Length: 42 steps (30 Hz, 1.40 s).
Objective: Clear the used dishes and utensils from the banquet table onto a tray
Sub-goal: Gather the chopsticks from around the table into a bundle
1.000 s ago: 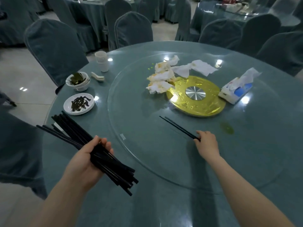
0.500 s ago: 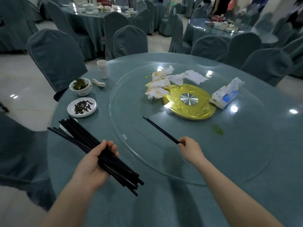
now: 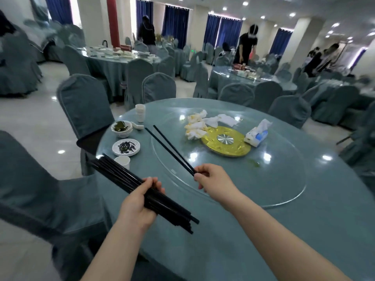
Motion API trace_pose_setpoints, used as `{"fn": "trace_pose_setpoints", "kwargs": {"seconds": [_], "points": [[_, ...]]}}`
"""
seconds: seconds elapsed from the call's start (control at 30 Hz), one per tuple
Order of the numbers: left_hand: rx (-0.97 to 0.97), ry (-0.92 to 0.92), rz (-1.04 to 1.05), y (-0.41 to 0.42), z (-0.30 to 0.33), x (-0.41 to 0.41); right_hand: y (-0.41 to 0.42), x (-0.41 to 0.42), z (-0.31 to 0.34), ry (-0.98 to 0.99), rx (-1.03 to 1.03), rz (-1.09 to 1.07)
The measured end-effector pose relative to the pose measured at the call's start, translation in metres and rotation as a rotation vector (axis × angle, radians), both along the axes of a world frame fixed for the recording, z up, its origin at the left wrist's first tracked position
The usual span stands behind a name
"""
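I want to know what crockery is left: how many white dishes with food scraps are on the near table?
2. A bowl beside the spoon, and a plate just nearer, next to a cup. Nothing seems to hide more.

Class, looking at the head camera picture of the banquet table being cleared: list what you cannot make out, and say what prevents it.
1. Tray: none in the head view; where it stands is unknown.
2. Bundle of chopsticks: the exact count is hidden by overlap and the left hand.
3. Dishes on the far tables: too small and blurred.
4. Ends of the pair of chopsticks: covered by the right hand.
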<state>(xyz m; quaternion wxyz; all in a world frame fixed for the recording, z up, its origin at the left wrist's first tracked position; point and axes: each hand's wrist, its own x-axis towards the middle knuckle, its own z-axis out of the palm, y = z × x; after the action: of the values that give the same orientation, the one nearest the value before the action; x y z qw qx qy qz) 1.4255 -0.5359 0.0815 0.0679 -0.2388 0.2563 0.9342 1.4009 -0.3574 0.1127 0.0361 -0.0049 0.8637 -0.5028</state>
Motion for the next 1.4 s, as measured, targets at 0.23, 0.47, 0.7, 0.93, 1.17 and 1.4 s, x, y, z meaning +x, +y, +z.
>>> {"fn": "trace_pose_setpoints", "kwargs": {"seconds": [0.23, 0.47, 0.7, 0.93, 1.17, 1.4], "points": [[-0.063, 0.039, -0.009, -0.01, 0.035, 0.034, -0.056, 0.052, 0.042, 0.091, 0.039, 0.055], [-0.027, 0.099, 0.037, -0.008, 0.043, 0.046, -0.073, 0.068, 0.045, 0.16, 0.213, 0.09], [-0.039, 0.136, 0.106, -0.007, 0.027, 0.057, -0.075, 0.076, 0.024, 0.187, 0.338, 0.173], [-0.131, 0.076, 0.205, -0.053, 0.002, 0.061, -0.113, 0.078, 0.002, 0.006, 0.448, 0.496], [-0.169, 0.053, 0.1, -0.131, -0.006, 0.044, -0.208, 0.055, -0.007, 0.012, 0.615, 0.506], [-0.198, 0.073, 0.083, -0.281, 0.002, 0.021, -0.355, 0.028, -0.017, 0.11, 0.679, 0.389]]}}
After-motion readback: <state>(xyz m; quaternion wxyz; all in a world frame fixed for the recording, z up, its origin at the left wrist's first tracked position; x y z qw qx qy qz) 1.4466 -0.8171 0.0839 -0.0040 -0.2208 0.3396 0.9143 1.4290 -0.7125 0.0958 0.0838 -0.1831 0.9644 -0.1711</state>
